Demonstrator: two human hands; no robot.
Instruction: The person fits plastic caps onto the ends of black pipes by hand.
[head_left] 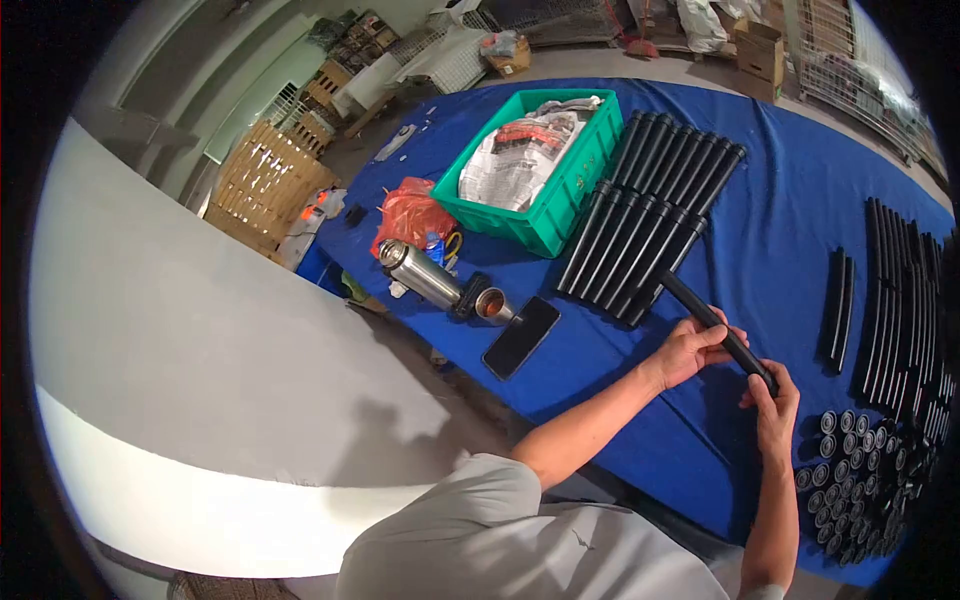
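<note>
A black tube (686,294) slants across in front of me over the blue cloth. My left hand (697,346) is closed around its middle, the thumb lying along the top. At the tube's near end, my right hand (774,404) grips it between thumb and fingers; that end is partly covered by the fingers. The far end points toward a bundle of similar black tubes (640,215) with wider collars, laid side by side in two overlapping rows. To the right of my hands lie many small round black caps (848,470).
A green crate (550,225) holding newspaper stands at the back. Left of the tubes are a phone (521,337), a steel flask (420,273), a metal cup (493,305) and a red plastic bag (410,212). Thin black rods (885,300) lie at the right. A blue cloth (790,190) covers the table.
</note>
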